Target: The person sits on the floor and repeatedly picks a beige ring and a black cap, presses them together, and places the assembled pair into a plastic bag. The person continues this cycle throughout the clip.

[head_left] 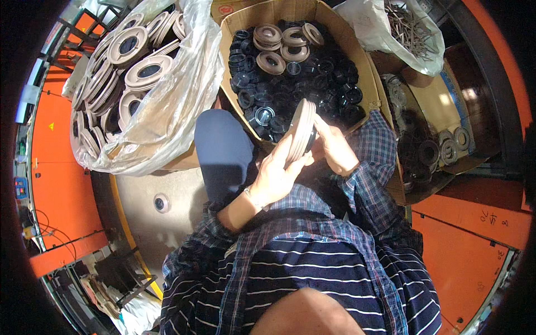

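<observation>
Over my lap I hold a beige round flanged ring on edge; its layered rim suggests stacked pieces, but I cannot tell how many. My left hand is closed around its lower left side, with the thumb reaching beneath. On the other side, my right hand has its fingers against the ring's right face, where a dark part shows and the fingertips are partly hidden. Just beyond my hands is a cardboard box full of black round plastic caps. Several beige rings lie on top of them.
A clear plastic bag at the left bulges with beige rings holding dark centres. At the upper right, another bag contains thin brown strips. Below it stands a carton with rings and scraps. One small round part lies on the floor. Orange panels flank me.
</observation>
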Available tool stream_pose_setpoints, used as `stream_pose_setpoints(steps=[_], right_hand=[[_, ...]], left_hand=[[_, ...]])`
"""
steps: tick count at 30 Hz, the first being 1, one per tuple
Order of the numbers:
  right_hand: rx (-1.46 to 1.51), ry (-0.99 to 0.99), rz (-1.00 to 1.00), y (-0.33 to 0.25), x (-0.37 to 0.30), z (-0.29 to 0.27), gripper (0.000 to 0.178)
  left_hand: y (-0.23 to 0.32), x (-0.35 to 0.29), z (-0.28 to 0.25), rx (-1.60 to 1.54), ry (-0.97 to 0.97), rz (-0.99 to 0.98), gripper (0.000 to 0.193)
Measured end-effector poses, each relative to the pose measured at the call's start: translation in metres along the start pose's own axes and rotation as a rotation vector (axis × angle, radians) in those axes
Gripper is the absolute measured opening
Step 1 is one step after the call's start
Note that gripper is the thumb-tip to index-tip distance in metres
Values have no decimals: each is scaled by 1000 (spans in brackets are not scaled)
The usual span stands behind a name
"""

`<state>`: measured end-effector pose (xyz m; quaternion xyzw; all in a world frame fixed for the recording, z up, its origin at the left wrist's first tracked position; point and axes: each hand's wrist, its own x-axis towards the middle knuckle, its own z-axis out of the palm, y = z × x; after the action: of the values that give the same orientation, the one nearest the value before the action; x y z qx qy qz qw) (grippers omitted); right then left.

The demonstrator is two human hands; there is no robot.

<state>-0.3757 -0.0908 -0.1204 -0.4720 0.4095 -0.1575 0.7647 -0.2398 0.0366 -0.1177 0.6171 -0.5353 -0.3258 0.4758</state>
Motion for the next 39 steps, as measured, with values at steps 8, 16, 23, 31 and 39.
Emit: stream_pose_setpoints(steps=[8,16,23,31,39], right_hand=[[403,7,-10,1,2,15,47],[-881,108,-766,5,1,-4,65],[-818,83,-849,19,9,-8,65],[535,90,164,32,10,7,59],[-1018,177,-841,17,0,-15,70]], left_hand=[[-4,10,-4,131,24,329,63],[-9,20,-17,-998,-34,-256,43],[-12,19,-22,-478,-62,-245,41],[-13,6,8,247,-26,370,59],[-18,18,-6,-898,80,-280,41]])
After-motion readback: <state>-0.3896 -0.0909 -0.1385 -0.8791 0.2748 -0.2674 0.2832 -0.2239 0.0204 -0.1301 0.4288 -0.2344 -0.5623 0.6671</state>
